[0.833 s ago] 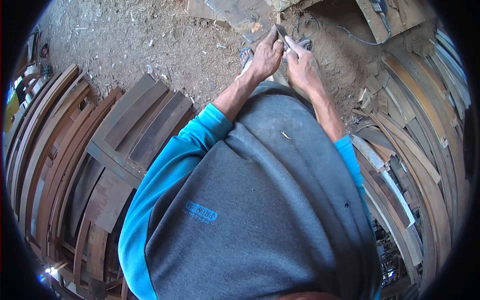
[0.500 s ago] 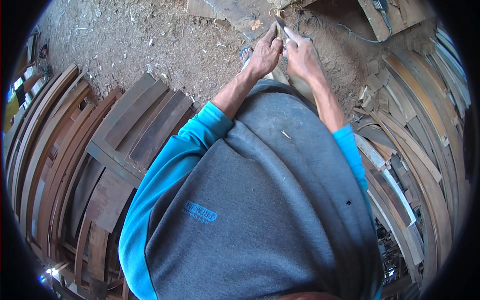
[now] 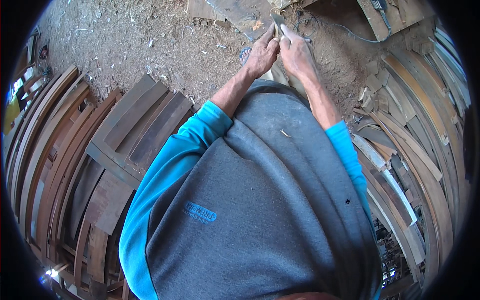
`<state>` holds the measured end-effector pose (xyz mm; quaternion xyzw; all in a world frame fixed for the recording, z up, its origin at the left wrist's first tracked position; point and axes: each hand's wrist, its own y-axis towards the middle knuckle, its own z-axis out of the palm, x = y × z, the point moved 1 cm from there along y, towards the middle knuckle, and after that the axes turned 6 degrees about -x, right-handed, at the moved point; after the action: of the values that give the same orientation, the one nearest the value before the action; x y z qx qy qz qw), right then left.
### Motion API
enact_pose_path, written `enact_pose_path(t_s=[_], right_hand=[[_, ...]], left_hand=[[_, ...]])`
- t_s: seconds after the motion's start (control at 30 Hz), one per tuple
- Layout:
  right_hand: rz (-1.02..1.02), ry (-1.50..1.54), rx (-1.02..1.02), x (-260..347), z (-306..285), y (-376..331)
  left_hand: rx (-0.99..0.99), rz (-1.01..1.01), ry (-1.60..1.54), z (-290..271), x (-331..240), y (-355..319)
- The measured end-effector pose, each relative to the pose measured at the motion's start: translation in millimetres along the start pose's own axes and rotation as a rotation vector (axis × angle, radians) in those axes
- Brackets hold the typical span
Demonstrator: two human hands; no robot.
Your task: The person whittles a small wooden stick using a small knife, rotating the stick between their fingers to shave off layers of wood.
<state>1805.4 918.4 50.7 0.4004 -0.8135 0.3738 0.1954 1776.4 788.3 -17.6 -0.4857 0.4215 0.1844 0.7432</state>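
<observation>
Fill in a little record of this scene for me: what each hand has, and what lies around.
Left grip: closed on a thin pale strip, apparently wood
Right grip: closed on a flat dark metal-looking blade
Clothing: dark grey shirt, turquoise sleeves
Ground: brown, debris-strewn earth
Left side: long brown wooden boards
Right side: stacked wooden planks
Unclear: the blade's exact kind

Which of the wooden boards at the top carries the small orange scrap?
The grey-brown board just ahead of the left hand: the orange scrap lies close to its edge. The upper-right board carries a dark object instead.
</observation>
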Motion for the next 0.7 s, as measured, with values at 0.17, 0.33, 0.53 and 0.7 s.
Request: enact_pose_path(t_s=[0.17,0.33,0.53,0.7], right_hand=[[-0.05,0.005,-0.073,-6.1,5.7,19.1],[-0.009,-0.058,-0.051,-2.2,8.3,11.8],[0.119,0.01,0.003,-4.3,-14.6,21.2],[0.072,0.132,-0.08,-37.2,-14.6,6.1]], left_hand=[[-0.004,0.042,0.038,-1.0,-1.2,2.7],[-0.001,0.041,0.001,0.4,0.7,-0.8],[0.095,0.015,-0.1,-2.2,2.5,-18.1],[0.081,0.054,-0.266,-1.5,9.1,-3.5]])
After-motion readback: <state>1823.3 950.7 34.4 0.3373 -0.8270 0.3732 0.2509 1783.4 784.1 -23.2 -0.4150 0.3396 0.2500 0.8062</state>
